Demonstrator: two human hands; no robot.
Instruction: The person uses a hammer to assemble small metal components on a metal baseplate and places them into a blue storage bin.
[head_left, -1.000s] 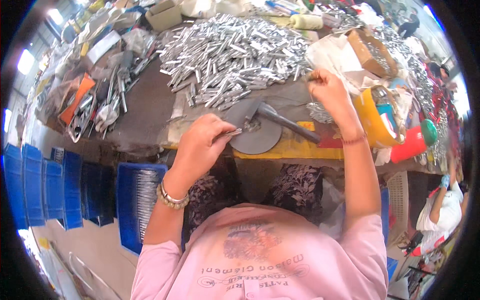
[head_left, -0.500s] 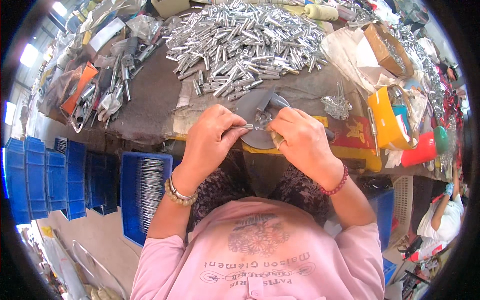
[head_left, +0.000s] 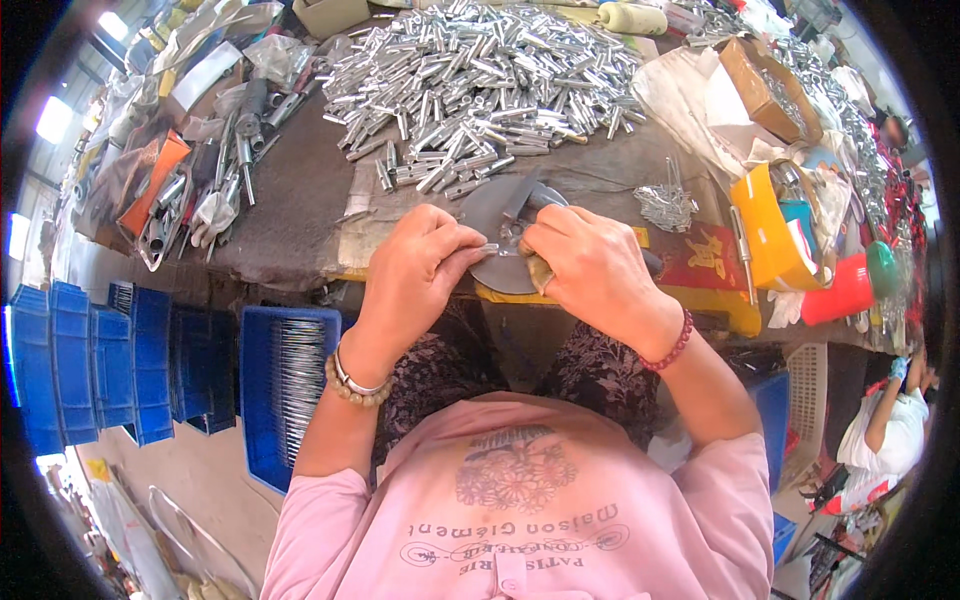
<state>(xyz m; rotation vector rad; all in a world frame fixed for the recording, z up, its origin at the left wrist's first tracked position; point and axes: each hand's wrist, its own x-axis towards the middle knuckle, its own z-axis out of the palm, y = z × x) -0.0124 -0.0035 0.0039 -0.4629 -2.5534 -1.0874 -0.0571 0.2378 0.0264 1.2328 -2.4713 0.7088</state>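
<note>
My left hand (head_left: 420, 265) pinches a short, thin metal rod (head_left: 487, 250) between thumb and forefinger, its tip pointing right. Opposite it, my right hand (head_left: 590, 262) is closed, fingers curled together; a yellowish finger cover (head_left: 540, 273) wraps one fingertip. Whatever the right fingers hold is hidden. Both hands meet over a round grey plate (head_left: 482, 212) at the bench's near edge. A dark metal piece (head_left: 522, 196) stands on that plate, partly behind my right hand. Just beyond lies a large heap of short silvery metal tubes (head_left: 480, 85).
Thin metal pins (head_left: 668, 205) lie right of the plate, near a yellow container (head_left: 775, 232) and red cup (head_left: 835, 290). Tools (head_left: 215, 190) clutter the left. Below the bench, a blue bin (head_left: 252, 400) holds stacked metal rods. Another person (head_left: 885, 435) is at far right.
The bench scene has shifted slightly left in view. My hands stay close together over the plate, and the rod in my left fingers sits at a slightly different angle.
</note>
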